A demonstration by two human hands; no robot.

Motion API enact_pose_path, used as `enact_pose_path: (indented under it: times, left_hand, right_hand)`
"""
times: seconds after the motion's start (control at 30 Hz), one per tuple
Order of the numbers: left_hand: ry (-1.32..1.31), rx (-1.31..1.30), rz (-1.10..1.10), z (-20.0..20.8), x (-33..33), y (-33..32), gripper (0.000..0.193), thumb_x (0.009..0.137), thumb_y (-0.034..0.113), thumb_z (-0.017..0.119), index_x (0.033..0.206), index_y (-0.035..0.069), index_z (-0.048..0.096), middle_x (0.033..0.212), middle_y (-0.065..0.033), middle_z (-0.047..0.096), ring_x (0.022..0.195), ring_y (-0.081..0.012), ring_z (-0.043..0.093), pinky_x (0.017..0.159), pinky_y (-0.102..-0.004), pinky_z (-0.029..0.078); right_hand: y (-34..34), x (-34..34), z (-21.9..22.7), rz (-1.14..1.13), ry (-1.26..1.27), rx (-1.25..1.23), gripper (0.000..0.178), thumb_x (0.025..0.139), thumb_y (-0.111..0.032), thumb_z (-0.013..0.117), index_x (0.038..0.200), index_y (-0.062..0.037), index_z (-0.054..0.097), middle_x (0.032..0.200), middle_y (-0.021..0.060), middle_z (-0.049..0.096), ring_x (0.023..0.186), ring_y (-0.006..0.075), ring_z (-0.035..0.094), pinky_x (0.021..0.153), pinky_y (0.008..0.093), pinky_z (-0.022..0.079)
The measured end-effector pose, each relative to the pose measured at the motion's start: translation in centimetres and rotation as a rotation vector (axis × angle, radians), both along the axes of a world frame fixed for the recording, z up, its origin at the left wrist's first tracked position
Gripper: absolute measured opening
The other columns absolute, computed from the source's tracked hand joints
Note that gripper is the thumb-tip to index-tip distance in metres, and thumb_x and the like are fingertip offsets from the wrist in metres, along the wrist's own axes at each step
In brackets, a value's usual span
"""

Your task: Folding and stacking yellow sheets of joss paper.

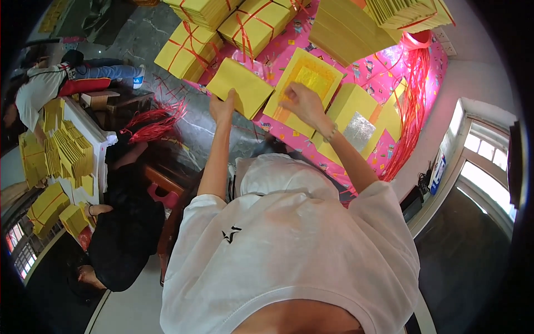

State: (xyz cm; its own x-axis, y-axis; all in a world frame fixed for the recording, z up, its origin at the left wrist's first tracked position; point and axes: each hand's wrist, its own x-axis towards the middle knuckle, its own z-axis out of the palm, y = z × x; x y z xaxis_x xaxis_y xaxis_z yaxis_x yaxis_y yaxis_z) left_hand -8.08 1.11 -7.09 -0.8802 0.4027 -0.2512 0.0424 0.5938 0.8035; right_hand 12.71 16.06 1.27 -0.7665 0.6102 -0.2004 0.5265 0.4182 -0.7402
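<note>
My left hand grips the near edge of a yellow paper stack, thumb on top and fingers along its side. The stack lies at the left edge of a table with a pink patterned cover. Beside it on the right is a pile of yellow sheets whose top sheet bears an orange border and a gold square. My right hand, with a beaded bracelet at the wrist, is over this pile with its fingers curled together. Whatever they may hold is hidden. Farther right lies another yellow pile with a silver square.
Yellow bundles tied with red string stand at the back left of the pink-covered table. Red plastic strips hang at the right, with more red strips at the left. Two other people sit by a table of yellow paper.
</note>
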Motion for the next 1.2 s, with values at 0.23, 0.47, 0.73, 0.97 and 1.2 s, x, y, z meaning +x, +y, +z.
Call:
enact_pose_path:
  times: [0.23,0.47,0.73,0.97,1.2]
  left_hand:
    - [-0.01,0.104,0.172,-0.1,1.0,-0.2,0.056,0.074,0.026,0.074,0.11,-0.008,0.046,0.102,-0.0181,0.058,0.094,-0.0264,0.06,0.082,-0.0353,0.047]
    - [-0.032,0.259,0.157,-1.1,1.2,-0.7,0.07,0.076,0.025,0.073,0.121,-0.01,0.034,0.12,-0.0224,0.042,0.105,-0.0266,0.054,0.086,-0.0342,0.046]
    - [0.045,0.195,0.218,1.0,2.4,-1.0,0.064,0.08,0.026,0.069,0.123,-0.006,0.035,0.121,-0.0204,0.038,0.102,-0.0238,0.05,0.082,-0.0349,0.045]
    - [0.139,0.402,0.004,4.8,6.7,-1.7,0.03,0.086,0.014,0.062,0.11,0.0,0.049,0.092,-0.0078,0.053,0.073,-0.0136,0.048,0.067,-0.0267,0.046]
    - [-0.549,0.448,-0.158,3.7,11.4,-1.7,0.023,0.091,0.012,0.056,0.109,-0.001,0.049,0.093,-0.01,0.062,0.078,-0.0165,0.064,0.065,-0.0269,0.054]
  right_hand:
    - [-4.3,5.8,0.9,0.11,-0.233,0.18,0.047,0.068,-0.026,0.076,0.099,-0.0029,0.051,0.096,0.0144,0.056,0.093,0.0316,0.058,0.077,0.0405,0.049]
    - [-4.8,6.4,-0.8,0.148,-0.178,0.354,0.043,0.068,-0.023,0.075,0.097,-0.0057,0.049,0.092,0.0125,0.053,0.088,0.031,0.058,0.07,0.0413,0.049]
    - [-3.3,7.3,-0.3,0.114,-0.085,0.11,0.017,0.079,-0.023,0.062,0.083,-0.0063,0.065,0.081,0.0127,0.061,0.077,0.0323,0.062,0.069,0.0419,0.049]
    - [-2.4,7.5,-0.3,0.082,-0.117,0.027,0.02,0.082,-0.024,0.061,0.084,-0.0059,0.067,0.082,0.0152,0.064,0.078,0.0332,0.062,0.07,0.0434,0.048]
    - [-2.1,7.4,-0.3,0.086,-0.138,0.024,0.021,0.082,-0.026,0.061,0.084,-0.0067,0.068,0.079,0.0155,0.064,0.076,0.0332,0.062,0.069,0.0428,0.048]
